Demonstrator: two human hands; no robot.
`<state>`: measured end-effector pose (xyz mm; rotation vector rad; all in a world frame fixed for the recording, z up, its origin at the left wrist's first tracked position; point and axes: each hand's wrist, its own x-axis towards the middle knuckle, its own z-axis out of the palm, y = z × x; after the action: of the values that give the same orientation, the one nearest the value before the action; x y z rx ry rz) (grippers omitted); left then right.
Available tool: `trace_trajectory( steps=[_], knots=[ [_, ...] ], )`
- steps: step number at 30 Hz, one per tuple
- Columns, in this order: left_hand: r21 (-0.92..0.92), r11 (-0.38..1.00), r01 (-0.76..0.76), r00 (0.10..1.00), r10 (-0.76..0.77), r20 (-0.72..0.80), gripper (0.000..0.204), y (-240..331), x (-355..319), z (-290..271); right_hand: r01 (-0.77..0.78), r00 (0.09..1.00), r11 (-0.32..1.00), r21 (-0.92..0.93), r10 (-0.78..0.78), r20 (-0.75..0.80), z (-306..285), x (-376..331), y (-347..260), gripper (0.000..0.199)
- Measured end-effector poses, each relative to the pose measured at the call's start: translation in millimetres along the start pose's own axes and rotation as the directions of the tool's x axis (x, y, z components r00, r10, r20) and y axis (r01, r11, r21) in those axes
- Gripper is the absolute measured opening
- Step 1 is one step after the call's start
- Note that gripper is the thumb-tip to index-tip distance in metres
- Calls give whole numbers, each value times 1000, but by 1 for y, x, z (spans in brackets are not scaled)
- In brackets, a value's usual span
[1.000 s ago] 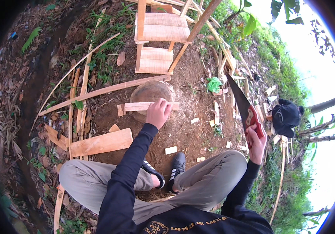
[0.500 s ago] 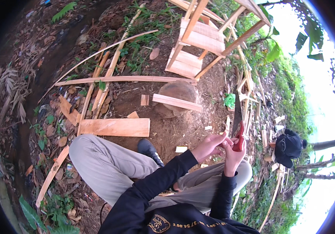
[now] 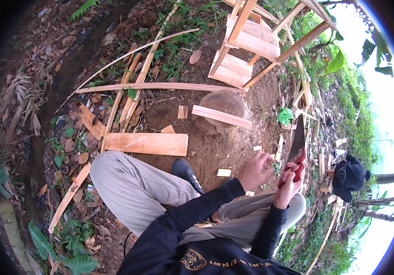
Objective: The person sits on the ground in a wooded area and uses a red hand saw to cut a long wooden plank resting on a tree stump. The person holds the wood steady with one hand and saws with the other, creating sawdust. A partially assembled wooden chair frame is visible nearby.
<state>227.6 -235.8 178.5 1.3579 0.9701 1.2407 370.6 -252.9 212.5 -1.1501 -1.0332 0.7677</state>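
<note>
A handsaw with a red handle (image 3: pixel 299 166) is in my right hand (image 3: pixel 290 187), its fingers wrapped round the grip. The dark saw blade (image 3: pixel 299 137) points up and away from me. Just left of the handle is my left hand (image 3: pixel 255 171), apart from the saw, with its fingers spread and slightly curled and nothing in them. Beyond my hands a narrow wooden strip (image 3: pixel 222 117) lies across the round top of a tree stump (image 3: pixel 228 101). Neither hand touches the strip.
A wooden frame with shelves (image 3: pixel 252 39) stands at the far right. A wide board (image 3: pixel 146 144) lies near my left knee, with a small block (image 3: pixel 183 112) beyond it. Long strips (image 3: pixel 160 86) cross the ground. A green plastic bag (image 3: pixel 284 117) and a black cap (image 3: pixel 348 176) are to the right.
My left hand has come away from my right hand and its fingers have opened. The saw stays in my right hand, slightly turned. The whole view has shifted a little.
</note>
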Motion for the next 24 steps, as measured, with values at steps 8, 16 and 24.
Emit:
trace_trajectory(
  steps=[8,16,24],
  knots=[
    [616,787,25,983,92,-158,23,-53,44,-77,-131,987,985,-111,119,-107,18,7,-12,16],
    [896,344,-282,944,264,196,59,-106,105,-139,-118,992,993,-14,117,-35,18,0,-18,40],
    [911,318,-263,949,255,185,44,-107,104,-166,-249,959,966,71,256,-118,27,7,-21,46]
  ],
)
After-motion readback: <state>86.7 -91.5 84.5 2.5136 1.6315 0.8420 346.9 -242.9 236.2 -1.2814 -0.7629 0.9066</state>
